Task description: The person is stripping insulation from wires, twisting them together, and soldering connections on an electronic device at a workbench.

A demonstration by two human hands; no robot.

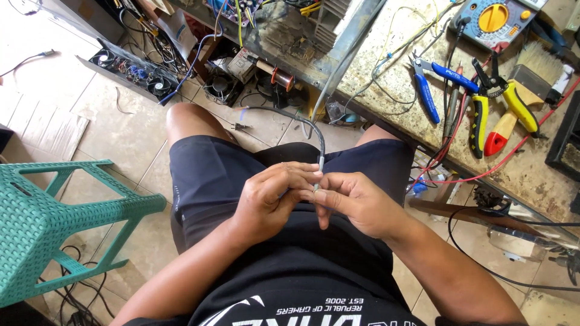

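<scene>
We've got a grey cable (pixel 318 136) pinched right where our fingertips meet, over our lap. Its end sticks up just above the fingers, then it arcs up and away toward the stuff under the bench. Left hand (pixel 272 196) is curled closed around the cable's end from the side, fingers wrapped in tight. Right hand (pixel 356 202) presses in from the other side, thumb and forefinger nipping the same end, so both hands touch there. What's going on at the very tip we can't tell, it's hidden between the fingers.

Beyond the right-hand fingers, up on the speckled bench (pixel 393 84), lie blue pliers (pixel 430 84), yellow cutters (pixel 501 99) and a brush (pixel 525 90), with a multimeter (pixel 492 21) further back. Way out past the left-hand fingers sits a green stool (pixel 54 223) on the tiled floor (pixel 115 121).
</scene>
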